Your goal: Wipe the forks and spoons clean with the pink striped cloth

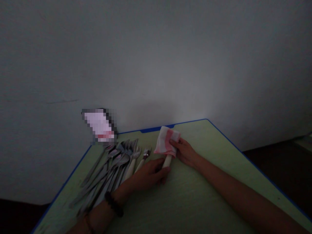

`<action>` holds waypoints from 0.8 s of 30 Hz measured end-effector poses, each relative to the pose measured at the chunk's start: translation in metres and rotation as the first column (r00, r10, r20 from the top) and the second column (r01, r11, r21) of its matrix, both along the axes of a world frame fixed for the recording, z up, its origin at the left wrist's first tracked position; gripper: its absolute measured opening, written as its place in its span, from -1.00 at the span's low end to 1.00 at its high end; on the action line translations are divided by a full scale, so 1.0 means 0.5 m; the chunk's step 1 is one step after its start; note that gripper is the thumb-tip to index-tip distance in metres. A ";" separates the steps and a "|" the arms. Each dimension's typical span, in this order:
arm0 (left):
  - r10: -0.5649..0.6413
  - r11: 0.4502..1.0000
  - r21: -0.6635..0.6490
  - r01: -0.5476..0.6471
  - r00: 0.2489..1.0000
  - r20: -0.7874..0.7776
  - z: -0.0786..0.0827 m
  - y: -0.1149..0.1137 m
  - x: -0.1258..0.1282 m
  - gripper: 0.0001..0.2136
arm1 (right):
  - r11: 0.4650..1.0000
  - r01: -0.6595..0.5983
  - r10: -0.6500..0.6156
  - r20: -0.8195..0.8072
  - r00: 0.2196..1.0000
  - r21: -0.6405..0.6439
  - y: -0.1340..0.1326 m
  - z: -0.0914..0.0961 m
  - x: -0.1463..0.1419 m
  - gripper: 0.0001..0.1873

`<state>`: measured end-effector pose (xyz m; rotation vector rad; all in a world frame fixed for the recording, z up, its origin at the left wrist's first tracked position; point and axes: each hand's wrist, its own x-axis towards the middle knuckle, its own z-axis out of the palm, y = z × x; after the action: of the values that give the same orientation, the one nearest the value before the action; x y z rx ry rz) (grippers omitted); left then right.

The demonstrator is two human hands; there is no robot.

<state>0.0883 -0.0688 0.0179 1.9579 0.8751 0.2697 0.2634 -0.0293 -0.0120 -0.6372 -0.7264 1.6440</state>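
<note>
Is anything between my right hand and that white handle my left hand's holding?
Yes, the pink-striped cloth: it hides the far end of the white handle, and your right hand grips the cloth. Nothing visible stands between your left hand and the handle.

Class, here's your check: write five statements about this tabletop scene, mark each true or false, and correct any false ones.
1. The right hand holds a pink-and-white cloth. True.
2. The left hand grips a black handle. False: it grips a pale handle.
3. The other cutlery lies right of the cloth in the picture. False: it lies left.
4. The table has a blue edge. True.
5. The dark bracelet is on the right wrist. False: left wrist.
</note>
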 end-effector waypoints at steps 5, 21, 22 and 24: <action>0.019 0.999 0.034 -0.018 0.999 -0.032 -0.001 0.000 0.000 -0.69 | 0.995 -0.012 0.008 -0.033 0.999 -0.101 0.006 -0.005 0.000 -0.75; -0.034 0.997 0.062 0.035 0.999 -0.027 0.009 -0.005 -0.002 -0.65 | 0.999 -0.038 0.038 0.049 0.998 -0.007 0.001 -0.002 -0.001 -0.73; -0.032 0.998 0.051 0.033 0.999 -0.013 0.009 -0.005 -0.001 -0.65 | 0.998 -0.056 0.055 0.076 0.996 0.010 -0.002 0.000 -0.001 -0.73; -0.033 0.999 0.039 0.033 0.999 0.006 0.008 -0.005 0.000 -0.64 | 0.997 -0.075 0.072 0.111 0.991 0.023 -0.007 0.003 -0.001 -0.72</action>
<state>0.0882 -0.0714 0.0219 2.0042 0.8376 0.2756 0.2628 -0.0327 -0.0104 -0.6935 -0.8601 1.6739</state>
